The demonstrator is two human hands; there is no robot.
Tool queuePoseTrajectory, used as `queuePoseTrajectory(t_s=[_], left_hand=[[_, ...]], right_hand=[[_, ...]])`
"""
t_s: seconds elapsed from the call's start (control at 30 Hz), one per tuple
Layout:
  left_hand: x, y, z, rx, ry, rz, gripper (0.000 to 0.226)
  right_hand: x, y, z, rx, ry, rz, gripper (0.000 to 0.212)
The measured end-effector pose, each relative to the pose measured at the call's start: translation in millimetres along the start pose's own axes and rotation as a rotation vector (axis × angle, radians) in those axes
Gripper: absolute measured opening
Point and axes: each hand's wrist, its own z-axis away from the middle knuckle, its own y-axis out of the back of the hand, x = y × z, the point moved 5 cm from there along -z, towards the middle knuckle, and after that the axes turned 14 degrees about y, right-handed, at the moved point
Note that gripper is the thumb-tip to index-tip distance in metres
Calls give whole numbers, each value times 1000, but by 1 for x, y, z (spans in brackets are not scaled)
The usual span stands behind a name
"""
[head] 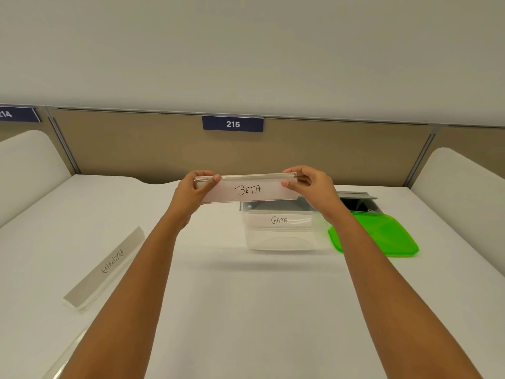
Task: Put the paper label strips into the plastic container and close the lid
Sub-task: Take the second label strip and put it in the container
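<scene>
A long label strip marked BETA [247, 189] hangs in the air, pinched at its left end by my left hand [195, 188] and at its right end by my right hand [308, 184]. Just below and behind it stands the clear plastic container [281, 239], open, with a strip marked GAMA [279, 220] inside. The green lid [382, 236] lies flat on the table to the right of the container. A third strip marked ALPHA [109, 266] lies at the left of the table.
White table [246, 310] with a beige partition [136, 143] behind it, bearing a sign 215 [232, 123]. An open cable hatch [356, 203] sits behind the lid. A clear strip edge [62, 362] shows at the lower left. White dividers flank both sides.
</scene>
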Motion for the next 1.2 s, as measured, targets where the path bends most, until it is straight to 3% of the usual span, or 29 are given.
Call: queuePoseTrajectory(t_s=[0.13, 0.23, 0.33, 0.43, 0.57, 0.87, 1.2], left_hand=[[4, -3, 6, 174, -159, -483, 36], [7, -10, 11, 190, -251, -545, 34], [10, -26, 14, 82, -322, -639, 41], [11, -40, 12, -11, -294, -645, 52], [15, -51, 7, 2, -309, -607, 48], [23, -91, -11, -48, -306, -582, 40], [0, -128, -44, -76, -172, -778, 42]], right_hand=[[8, 15, 3, 17, 0, 10, 21], [14, 21, 5, 7, -3, 13, 22], [19, 25, 8, 13, -9, 20, 22], [24, 32, 8, 43, -19, -11, 23], [31, 40, 7, 30, -39, 41, 24], [39, 42, -15, -376, 91, 515, 41], [80, 36, -30, -505, -46, 693, 41]])
